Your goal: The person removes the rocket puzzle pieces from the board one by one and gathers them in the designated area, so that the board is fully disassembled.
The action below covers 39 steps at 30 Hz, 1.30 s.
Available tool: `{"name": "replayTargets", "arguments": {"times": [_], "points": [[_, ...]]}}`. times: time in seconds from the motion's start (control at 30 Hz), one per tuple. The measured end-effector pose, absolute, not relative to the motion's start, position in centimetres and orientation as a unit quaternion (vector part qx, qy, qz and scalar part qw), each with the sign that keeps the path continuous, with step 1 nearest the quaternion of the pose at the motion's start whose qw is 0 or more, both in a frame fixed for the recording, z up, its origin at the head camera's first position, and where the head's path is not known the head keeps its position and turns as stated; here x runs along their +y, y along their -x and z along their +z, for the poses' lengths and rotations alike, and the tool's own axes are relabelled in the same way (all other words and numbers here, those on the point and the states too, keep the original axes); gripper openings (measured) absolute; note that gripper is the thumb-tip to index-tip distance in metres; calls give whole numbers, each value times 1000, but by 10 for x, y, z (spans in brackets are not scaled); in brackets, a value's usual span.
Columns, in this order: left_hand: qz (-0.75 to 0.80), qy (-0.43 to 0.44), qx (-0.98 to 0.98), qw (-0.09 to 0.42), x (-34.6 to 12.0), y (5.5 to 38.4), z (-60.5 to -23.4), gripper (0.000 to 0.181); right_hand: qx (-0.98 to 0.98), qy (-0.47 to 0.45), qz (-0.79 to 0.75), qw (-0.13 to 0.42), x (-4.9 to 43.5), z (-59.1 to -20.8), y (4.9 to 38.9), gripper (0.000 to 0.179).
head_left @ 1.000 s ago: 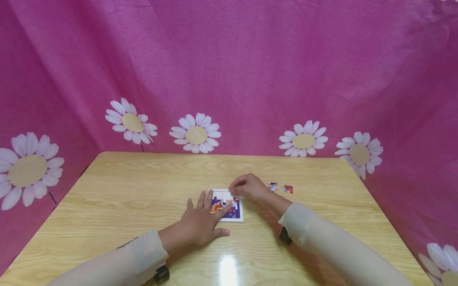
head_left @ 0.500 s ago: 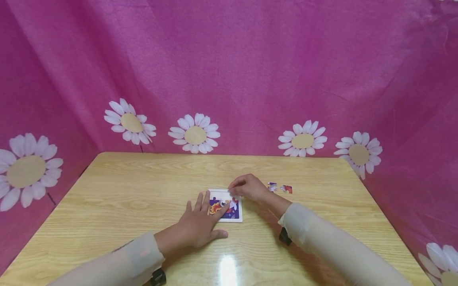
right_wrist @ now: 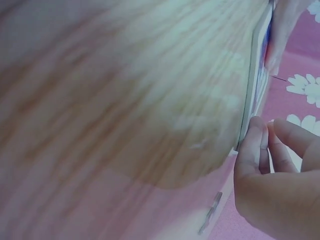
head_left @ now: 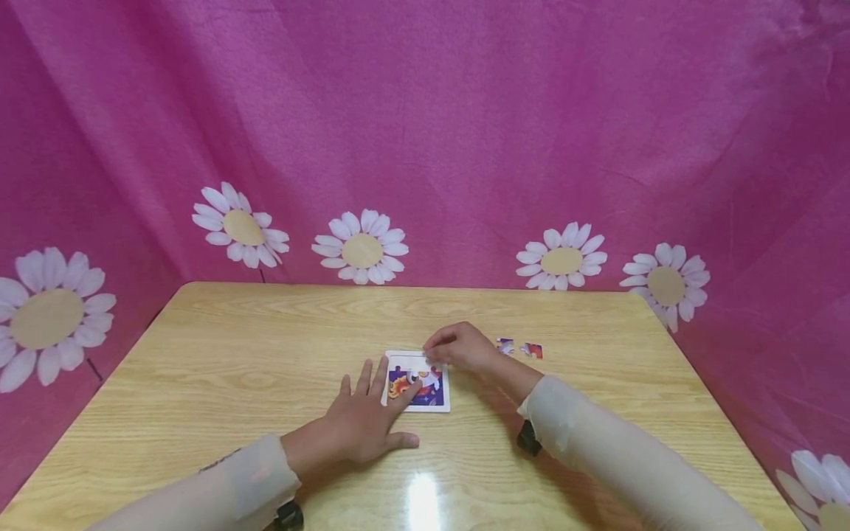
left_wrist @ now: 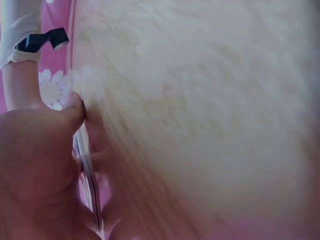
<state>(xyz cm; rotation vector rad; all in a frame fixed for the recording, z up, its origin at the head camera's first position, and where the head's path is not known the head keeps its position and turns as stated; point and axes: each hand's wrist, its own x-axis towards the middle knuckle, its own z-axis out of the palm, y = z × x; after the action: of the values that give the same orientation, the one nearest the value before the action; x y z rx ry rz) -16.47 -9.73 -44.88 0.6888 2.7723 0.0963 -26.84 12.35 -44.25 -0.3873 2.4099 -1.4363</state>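
A small square jigsaw puzzle (head_left: 434,398) lies in its white frame at the middle of the table. Its lower part shows a purple and orange picture, and the strip along the far side is bare white. My left hand (head_left: 361,426) is spread flat by the left edge, index finger reaching over the picture. At the far right corner, my right hand (head_left: 465,346) brings thumb and fingertips together in a pinch. A pale sliver shows between those fingertips (right_wrist: 256,124) in the right wrist view; it looks like a puzzle piece, mostly hidden by the fingers.
Two loose puzzle pieces, one purple and white (head_left: 506,345) and one red (head_left: 533,350), lie to the right beyond the right hand. The wooden table (head_left: 265,324) ends at a pink curtain (head_left: 425,147) printed with daisies.
My left hand has slid a little left and toward me, its index fingertip drawing back across the picture. The right hand has stayed nearly still at the corner.
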Motion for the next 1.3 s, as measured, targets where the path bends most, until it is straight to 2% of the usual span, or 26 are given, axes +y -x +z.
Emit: {"name": "replayTargets", "arguments": {"times": [0.4,1.07,1.3], "points": [[24,-244,959,140,-96,164,-447,83,810,168,-522,207,111,-435,274,26],[27,-247,958,141,-97,162,-445,83,844,186,-452,223,79,-432,274,18],[18,-247,959,134,-97,163,-447,82,839,153,-461,243,77,-431,275,16]]}}
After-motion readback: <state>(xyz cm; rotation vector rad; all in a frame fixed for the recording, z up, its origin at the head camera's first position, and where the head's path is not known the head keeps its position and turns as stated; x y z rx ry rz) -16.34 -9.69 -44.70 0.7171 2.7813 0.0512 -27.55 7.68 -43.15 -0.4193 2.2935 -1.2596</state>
